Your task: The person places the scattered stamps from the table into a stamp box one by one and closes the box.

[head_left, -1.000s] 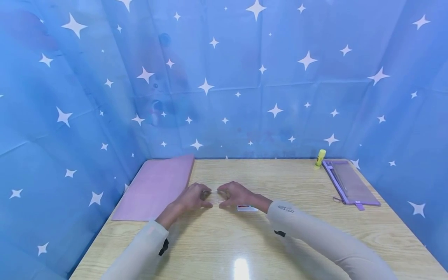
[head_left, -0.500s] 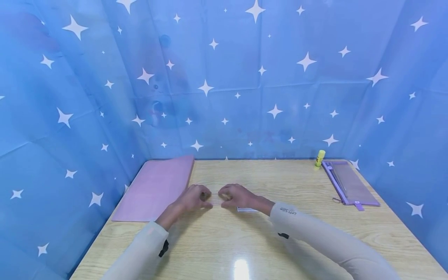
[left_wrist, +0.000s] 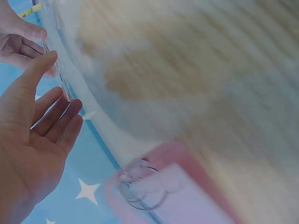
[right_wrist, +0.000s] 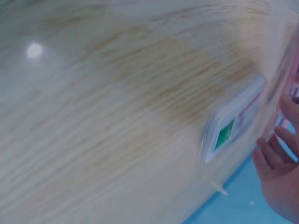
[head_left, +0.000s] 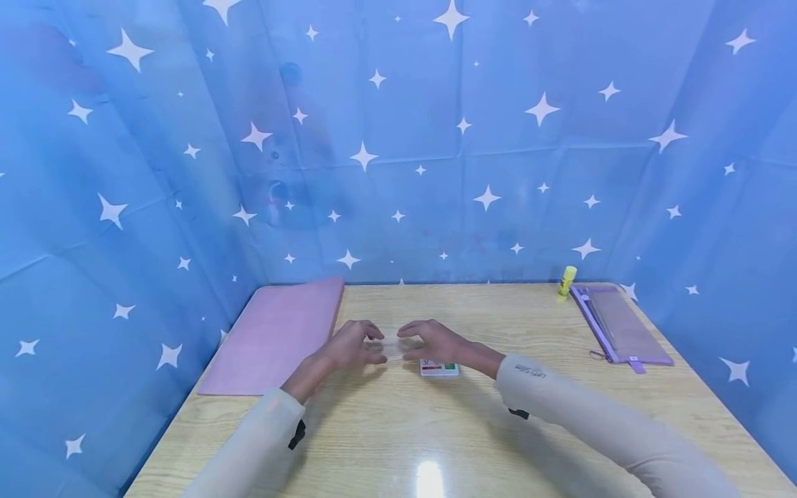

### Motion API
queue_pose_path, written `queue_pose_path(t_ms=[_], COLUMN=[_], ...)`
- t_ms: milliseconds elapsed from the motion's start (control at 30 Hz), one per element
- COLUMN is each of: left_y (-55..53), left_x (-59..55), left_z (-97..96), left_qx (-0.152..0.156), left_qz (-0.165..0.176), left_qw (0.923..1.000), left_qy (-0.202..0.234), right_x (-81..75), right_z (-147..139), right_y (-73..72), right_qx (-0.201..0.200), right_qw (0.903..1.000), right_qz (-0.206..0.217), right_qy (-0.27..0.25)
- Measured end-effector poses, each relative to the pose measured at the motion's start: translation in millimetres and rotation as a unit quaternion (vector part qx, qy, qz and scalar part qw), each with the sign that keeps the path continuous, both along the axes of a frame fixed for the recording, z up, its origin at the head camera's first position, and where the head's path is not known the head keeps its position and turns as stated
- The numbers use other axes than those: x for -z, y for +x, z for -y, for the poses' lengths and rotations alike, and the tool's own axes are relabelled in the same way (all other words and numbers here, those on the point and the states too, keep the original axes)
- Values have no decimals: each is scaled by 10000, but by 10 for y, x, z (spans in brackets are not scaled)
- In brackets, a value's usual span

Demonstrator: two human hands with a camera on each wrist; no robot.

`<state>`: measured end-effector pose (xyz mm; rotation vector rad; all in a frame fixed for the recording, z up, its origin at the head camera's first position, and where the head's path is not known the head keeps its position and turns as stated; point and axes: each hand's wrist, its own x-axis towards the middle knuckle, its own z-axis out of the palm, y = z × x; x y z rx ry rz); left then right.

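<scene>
A thin, clear, plastic-looking piece is held upright or tilted between the two hands above the table; its full shape is hard to make out. My left hand grips its left side between thumb and fingers, and the left wrist view shows its thin edge against the fingers. On the opposite side my right hand holds it with thumb and fingertips. Just below the right hand, a small flat white case with red and green markings lies on the table.
A pink folder lies at the table's left. At the back right stands a yellow glue stick, beside a purple mesh zip pouch. A blue star-patterned curtain hangs behind the wood-grain table.
Both hands have shifted slightly to the right and up, with the clear piece between them. More of the white case shows below the right hand.
</scene>
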<state>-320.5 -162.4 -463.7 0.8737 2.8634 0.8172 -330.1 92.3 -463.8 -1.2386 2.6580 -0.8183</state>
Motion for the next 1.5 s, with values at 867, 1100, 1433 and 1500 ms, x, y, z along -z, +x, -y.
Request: queue_pose_path(t_ms=[867,1100,1433,1500], left_y=[-45,-42,1,9], left_x=[-86,-11,78,96], left_z=[-628,-718,-779,-789], left_qx=[742,800,865,862], left_qz=[-44,-135,-184,-184], left_qw=[9972,9966,9958,9959], left_qy=[-64,-149,-223,-210], right_x=[-87,-27,69,84], right_z=[-666,-756,-818,-828], right_y=[207,253,311,327], right_qx=[288,427,412,401], right_qw=[9988,9987,9987,9986], right_qz=[-394,-273,-214,-250], right_qy=[33,-4,-205,-219])
